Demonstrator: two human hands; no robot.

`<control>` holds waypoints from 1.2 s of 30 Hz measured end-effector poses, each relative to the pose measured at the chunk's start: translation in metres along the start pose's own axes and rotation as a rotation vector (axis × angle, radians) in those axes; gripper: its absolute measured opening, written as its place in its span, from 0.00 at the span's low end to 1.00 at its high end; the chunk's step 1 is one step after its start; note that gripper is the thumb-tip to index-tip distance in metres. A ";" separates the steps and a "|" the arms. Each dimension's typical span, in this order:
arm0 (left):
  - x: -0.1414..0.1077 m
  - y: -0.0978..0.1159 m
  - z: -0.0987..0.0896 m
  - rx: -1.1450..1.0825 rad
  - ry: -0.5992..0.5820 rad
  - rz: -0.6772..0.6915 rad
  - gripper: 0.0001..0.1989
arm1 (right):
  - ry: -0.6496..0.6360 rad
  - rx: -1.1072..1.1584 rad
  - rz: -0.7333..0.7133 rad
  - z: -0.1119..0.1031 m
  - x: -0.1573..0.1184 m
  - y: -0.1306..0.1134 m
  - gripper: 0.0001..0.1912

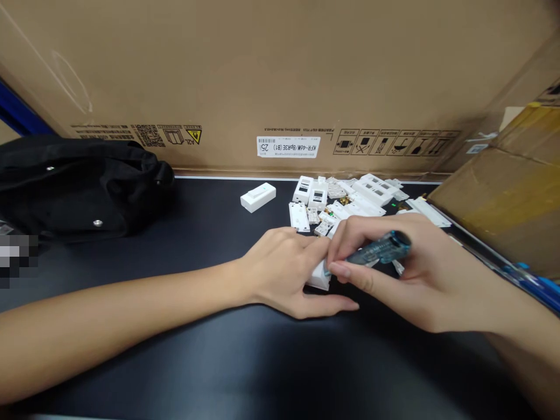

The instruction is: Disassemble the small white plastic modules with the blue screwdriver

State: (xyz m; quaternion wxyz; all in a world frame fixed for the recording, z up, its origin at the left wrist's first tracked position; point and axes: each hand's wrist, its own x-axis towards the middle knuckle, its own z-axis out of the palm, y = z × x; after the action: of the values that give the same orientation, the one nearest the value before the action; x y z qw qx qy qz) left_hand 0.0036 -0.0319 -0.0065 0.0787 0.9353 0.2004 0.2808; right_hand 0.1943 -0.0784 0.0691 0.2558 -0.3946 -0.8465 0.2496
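Observation:
My right hand (pixel 394 274) grips a screwdriver (pixel 378 249) by its translucent blue handle. The tool slants, its tip end pointing down and left toward a white plastic housing (pixel 320 277) on the dark table. Over this housing lies my left hand (pixel 284 268), its fingers holding the far side down while the thumb stretches out to the right along the near side. Fingers cover much of the housing, and the screwdriver's tip is hard to make out. Just beyond both hands are loose white plastic parts (pixel 300 217), some with small brass-coloured pieces among them.
A white rectangular block (pixel 258 197) sits apart, left of the pile. On the left lies a black bag (pixel 83 186). A large cardboard box (pixel 280 70) walls off the back of the table (pixel 210 361), and another taped box (pixel 503 181) stands at the right.

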 end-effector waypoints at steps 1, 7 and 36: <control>0.000 0.001 -0.001 -0.009 -0.011 0.003 0.23 | 0.007 0.009 -0.002 0.000 0.000 0.000 0.05; 0.001 0.000 -0.002 -0.004 0.021 0.039 0.22 | 0.055 0.010 -0.046 -0.002 0.001 0.002 0.05; -0.002 -0.007 0.001 -0.042 0.161 -0.076 0.31 | 0.171 -0.020 -0.013 0.000 0.006 0.024 0.08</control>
State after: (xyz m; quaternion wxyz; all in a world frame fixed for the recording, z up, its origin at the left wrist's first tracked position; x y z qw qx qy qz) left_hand 0.0003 -0.0269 -0.0101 0.0924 0.8997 0.2356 0.3558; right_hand 0.2038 -0.0605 0.0552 0.3251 -0.4116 -0.8264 0.2050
